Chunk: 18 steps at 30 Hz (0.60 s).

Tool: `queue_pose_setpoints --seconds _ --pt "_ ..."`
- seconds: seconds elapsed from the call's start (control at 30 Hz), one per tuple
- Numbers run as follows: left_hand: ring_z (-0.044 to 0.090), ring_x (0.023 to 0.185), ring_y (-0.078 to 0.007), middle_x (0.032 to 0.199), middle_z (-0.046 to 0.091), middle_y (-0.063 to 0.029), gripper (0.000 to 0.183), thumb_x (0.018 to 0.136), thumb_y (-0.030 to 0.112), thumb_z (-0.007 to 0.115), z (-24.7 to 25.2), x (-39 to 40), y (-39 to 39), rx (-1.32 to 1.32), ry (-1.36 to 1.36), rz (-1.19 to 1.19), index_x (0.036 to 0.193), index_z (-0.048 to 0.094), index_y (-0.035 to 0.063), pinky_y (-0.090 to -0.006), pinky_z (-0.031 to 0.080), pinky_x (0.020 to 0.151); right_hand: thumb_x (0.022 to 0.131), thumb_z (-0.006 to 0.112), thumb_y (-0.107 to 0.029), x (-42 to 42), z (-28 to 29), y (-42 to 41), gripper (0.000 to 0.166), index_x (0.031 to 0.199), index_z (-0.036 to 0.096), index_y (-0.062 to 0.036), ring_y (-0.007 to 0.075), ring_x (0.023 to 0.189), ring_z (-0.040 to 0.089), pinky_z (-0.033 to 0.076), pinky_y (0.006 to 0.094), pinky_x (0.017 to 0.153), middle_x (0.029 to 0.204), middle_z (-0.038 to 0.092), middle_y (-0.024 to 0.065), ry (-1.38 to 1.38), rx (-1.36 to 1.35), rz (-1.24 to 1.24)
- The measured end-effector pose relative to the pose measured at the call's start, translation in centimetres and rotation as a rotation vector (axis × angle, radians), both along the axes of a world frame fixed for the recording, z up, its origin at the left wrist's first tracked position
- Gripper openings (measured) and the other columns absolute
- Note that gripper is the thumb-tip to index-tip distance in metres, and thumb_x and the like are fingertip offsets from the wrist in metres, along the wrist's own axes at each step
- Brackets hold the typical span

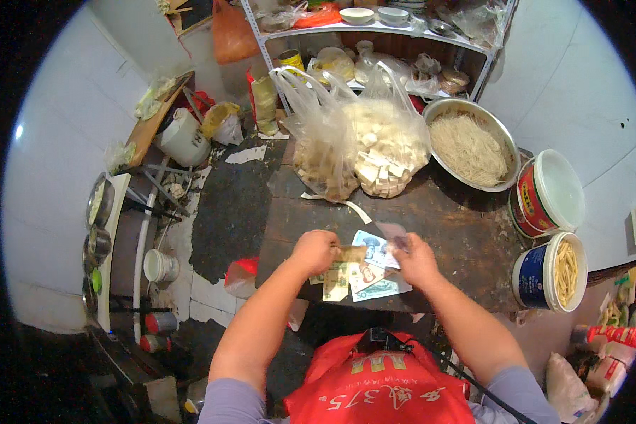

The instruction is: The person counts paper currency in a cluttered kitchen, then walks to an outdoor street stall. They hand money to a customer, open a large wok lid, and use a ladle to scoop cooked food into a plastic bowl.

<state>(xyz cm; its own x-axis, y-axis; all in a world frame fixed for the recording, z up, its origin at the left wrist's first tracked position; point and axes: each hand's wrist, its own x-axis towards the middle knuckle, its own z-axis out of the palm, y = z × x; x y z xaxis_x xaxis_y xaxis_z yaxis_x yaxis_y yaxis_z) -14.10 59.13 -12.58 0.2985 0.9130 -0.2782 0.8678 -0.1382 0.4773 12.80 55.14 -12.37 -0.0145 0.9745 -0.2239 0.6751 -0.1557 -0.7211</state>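
My left hand (316, 252) pinches a brownish banknote (353, 254) above the near part of a dark wooden table (418, 212). A pale purplish banknote (391, 232), slightly blurred, is gripped in my right hand (418, 261). Between and below the hands, several paper banknotes lie overlapping on the tabletop. Among them are a bluish note (372, 247), a yellow-green note (336, 283), a note with a reddish portrait (367, 275) and a green note (383, 289) closest to me. My fingers cover parts of the held notes.
Behind the notes stand two clear plastic bags (387, 143) of food pieces. A metal basin (501, 180) holds thin noodles. At the right edge are stacked tubs (543, 196) and a bucket (532, 281) of pale strips. A shelf rack (376, 29) rises behind the table.
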Motion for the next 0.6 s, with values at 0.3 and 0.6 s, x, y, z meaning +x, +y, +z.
queue_pose_setpoints --seconds 0.3,0.6 --pt "0.063 0.109 -0.0352 0.112 0.067 -0.0198 0.057 0.070 0.027 0.082 -0.7 0.5 -4.4 0.147 0.226 -0.035 0.119 0.063 0.0034 -0.0457 0.050 0.092 0.075 0.081 -0.033 -1.6 -1.1 3.1 0.045 0.104 0.071 -0.0004 0.0369 0.101 0.065 0.052 0.0466 0.090 0.112 0.066 0.0194 -0.577 0.198 0.446" --pt "0.068 0.093 -0.0392 0.097 0.072 -0.0194 0.033 0.075 0.031 0.077 -3.9 -0.2 -3.0 -0.186 0.152 -0.089 0.094 0.070 0.0059 -0.0471 0.054 0.084 0.078 0.080 -0.031 -4.2 1.3 4.1 0.041 0.107 0.069 -0.0054 0.0338 0.106 0.066 0.054 0.0453 0.089 0.107 0.070 0.0174 -0.539 -0.156 0.385"
